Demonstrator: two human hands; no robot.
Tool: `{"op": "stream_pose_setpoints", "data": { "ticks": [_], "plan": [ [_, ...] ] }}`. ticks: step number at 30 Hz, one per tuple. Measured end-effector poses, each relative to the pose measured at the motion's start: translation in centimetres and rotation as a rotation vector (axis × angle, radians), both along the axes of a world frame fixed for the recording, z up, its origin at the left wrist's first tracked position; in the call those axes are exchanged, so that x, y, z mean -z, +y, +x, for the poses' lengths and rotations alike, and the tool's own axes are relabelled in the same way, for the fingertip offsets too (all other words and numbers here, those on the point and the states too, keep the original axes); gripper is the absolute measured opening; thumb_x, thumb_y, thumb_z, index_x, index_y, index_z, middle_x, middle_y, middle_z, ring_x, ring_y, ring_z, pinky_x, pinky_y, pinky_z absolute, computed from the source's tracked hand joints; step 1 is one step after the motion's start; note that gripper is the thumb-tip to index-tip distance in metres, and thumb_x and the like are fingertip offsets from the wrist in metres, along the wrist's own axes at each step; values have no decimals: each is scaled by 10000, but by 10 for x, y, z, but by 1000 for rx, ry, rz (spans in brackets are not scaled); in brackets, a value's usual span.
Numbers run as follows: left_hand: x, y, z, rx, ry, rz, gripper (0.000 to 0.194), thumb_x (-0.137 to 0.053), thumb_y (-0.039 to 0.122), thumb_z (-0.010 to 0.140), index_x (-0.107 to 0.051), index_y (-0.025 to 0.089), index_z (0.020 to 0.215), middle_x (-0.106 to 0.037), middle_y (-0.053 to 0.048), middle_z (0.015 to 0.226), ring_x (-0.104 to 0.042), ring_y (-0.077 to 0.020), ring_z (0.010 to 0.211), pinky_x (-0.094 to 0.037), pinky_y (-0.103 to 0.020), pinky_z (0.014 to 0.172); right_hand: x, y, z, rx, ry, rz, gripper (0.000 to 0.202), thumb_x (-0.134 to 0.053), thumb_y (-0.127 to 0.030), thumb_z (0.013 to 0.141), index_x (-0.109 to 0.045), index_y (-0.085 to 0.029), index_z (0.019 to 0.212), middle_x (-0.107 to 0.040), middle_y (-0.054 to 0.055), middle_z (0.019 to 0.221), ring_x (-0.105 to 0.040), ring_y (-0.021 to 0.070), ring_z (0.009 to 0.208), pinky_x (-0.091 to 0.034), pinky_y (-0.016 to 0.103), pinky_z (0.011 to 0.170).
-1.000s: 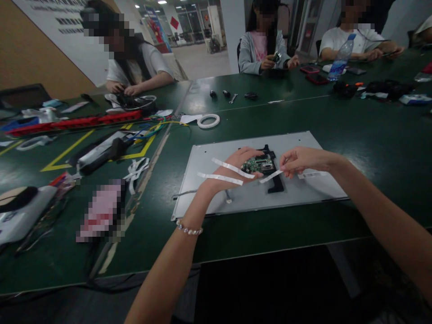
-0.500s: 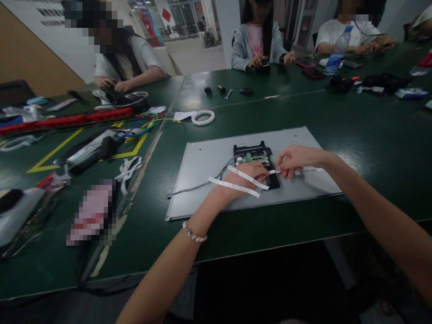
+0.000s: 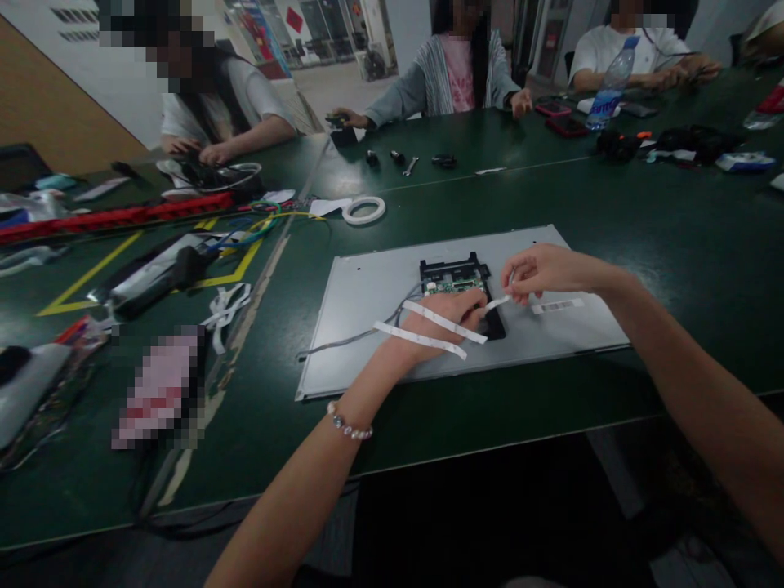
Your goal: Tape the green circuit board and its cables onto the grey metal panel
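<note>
A thin grey metal panel (image 3: 361, 302) lies flat on the green table, with a black plastic frame (image 3: 450, 267) holding a green circuit board (image 3: 454, 287) on it. My left hand (image 3: 444, 314) rests over the frame's near side, fingers closed on one end of a short white tape strip (image 3: 497, 303). Two more white tape strips (image 3: 422, 339) cling across the back of that hand. To the right, my right hand (image 3: 532, 273) pinches the strip's other end, slightly above the panel. A grey cable (image 3: 343, 345) runs left from the board. A barcode label (image 3: 557, 306) sits under my right hand.
Beyond the panel lies a white tape roll (image 3: 363, 211). A small wrench (image 3: 411, 167) and black parts are farther back. A water bottle (image 3: 612, 86) stands at the far right. Cables, a red strip (image 3: 122, 216) and a pouch (image 3: 160, 384) crowd the left. Several people sit opposite.
My right hand has lifted a little, raising its end of the tape strip and uncovering more of the barcode label. Across the table, a person's hand has moved a black object leftward.
</note>
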State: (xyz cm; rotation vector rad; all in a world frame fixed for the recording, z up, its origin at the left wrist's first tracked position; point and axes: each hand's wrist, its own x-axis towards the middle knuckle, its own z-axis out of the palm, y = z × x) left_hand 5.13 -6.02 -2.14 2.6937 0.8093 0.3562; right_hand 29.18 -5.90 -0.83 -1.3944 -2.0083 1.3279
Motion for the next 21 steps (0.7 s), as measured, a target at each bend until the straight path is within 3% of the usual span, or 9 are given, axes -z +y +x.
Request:
{"op": "stream_pose_setpoints", "data": {
  "ticks": [4,8,11,14,21],
  "plan": [
    [-7,2,1,-140,-272,-6,242,-428,315,910,-584,188,1043,-649,-66,942,-582,-147,731,-462,-306,671,-18,-7,-3,29,164,169,260,-652,-394,761,-638,-177,903,-647,20,696,-608,122,628,-421,220,529],
    [-10,2,1,-145,-405,-230,333,-366,387,945,-612,172,1010,-669,-56,921,-592,-133,760,-459,-276,675,-23,-13,-14,24,184,234,288,-655,-401,775,-639,-168,944,-631,17,675,-596,114,612,-413,220,529],
    [-10,2,0,-82,-385,-435,346,-401,407,932,-629,158,862,-663,-25,752,-578,-110,677,-439,-234,625,-18,-15,-20,53,172,256,276,-653,-381,778,-635,-161,945,-630,14,667,-602,114,610,-425,219,542],
    [-8,2,-1,-51,-365,-540,291,-492,383,887,-622,154,765,-637,-3,651,-561,-95,615,-422,-210,587,-8,-21,-21,135,198,302,245,-645,-356,781,-621,-151,913,-644,23,680,-623,128,630,-456,234,577],
    [3,-2,5,-160,-253,-429,420,-417,379,909,-607,167,601,-611,-5,562,-564,-103,588,-425,-226,617,22,-51,-22,387,77,387,167,-583,-304,820,-617,-170,912,-653,11,675,-633,132,623,-456,246,595]
  ]
}}
